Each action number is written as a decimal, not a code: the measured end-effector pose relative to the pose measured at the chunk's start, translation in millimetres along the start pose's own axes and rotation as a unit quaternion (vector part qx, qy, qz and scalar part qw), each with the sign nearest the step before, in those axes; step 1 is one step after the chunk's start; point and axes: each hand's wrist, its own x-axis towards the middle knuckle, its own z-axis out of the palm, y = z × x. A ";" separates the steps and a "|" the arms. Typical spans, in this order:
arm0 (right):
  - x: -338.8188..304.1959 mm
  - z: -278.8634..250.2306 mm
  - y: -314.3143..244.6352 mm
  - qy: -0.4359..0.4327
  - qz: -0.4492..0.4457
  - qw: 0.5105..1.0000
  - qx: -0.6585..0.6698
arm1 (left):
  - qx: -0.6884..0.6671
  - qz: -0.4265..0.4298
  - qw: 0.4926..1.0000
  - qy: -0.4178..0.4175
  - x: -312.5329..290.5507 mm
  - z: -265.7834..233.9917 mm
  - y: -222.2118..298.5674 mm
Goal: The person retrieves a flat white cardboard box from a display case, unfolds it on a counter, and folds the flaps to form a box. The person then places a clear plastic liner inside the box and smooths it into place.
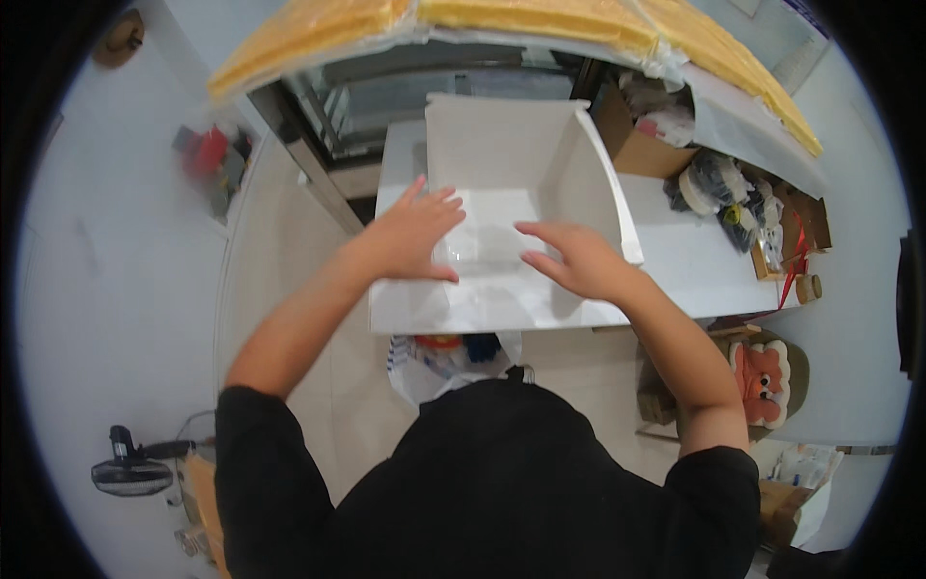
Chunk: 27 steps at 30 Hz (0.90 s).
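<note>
A white open-fronted box or panel structure (506, 145), with a back wall and a right side wall, stands on the white table (410, 307) before me. My left hand (415, 236) is raised at its left side, fingers spread and thumb pointing right, with nothing in it. Across from it, my right hand (574, 261) is held over the front of the structure, thumb and fingers apart and also without an object. Between the hands shows the pale, faintly shiny bottom surface. Whether either hand touches the structure I cannot tell.
A yellow-topped shelf (540, 21) overhangs the table's back. Plastic-wrapped goods (714, 183) and a cardboard box (641, 145) stand to the right. Below the table edge hangs or stands a white bag (424, 372). A stool with a cartoon cushion (762, 381) is at right, a black fan (135, 473) at left.
</note>
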 end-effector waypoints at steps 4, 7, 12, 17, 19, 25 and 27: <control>54.4 16.1 -10.4 -0.141 0.116 0.962 0.204 | 0.088 0.022 0.986 -0.138 15.5 -9.0 -4.7; 88.5 13.7 -12.6 -0.288 0.204 0.905 0.239 | 0.079 0.029 0.989 -0.124 18.4 -8.8 -5.4; 106.3 17.6 -24.3 -0.261 0.226 0.874 0.341 | 0.013 0.030 0.999 0.012 9.3 3.2 -10.6; 100.6 21.3 -32.2 -0.217 0.239 0.907 0.272 | -0.049 0.019 0.993 0.108 3.6 20.0 -9.1; 100.5 22.7 -32.4 -0.192 0.250 0.910 0.270 | -0.059 0.017 0.990 0.130 3.3 24.3 -8.0; 100.3 30.0 -28.6 -0.143 0.239 0.921 0.274 | -0.086 0.010 0.983 0.165 5.0 32.4 -5.2; 99.5 33.9 -28.2 -0.120 0.232 0.925 0.277 | -0.095 0.010 0.980 0.177 5.4 34.5 -5.4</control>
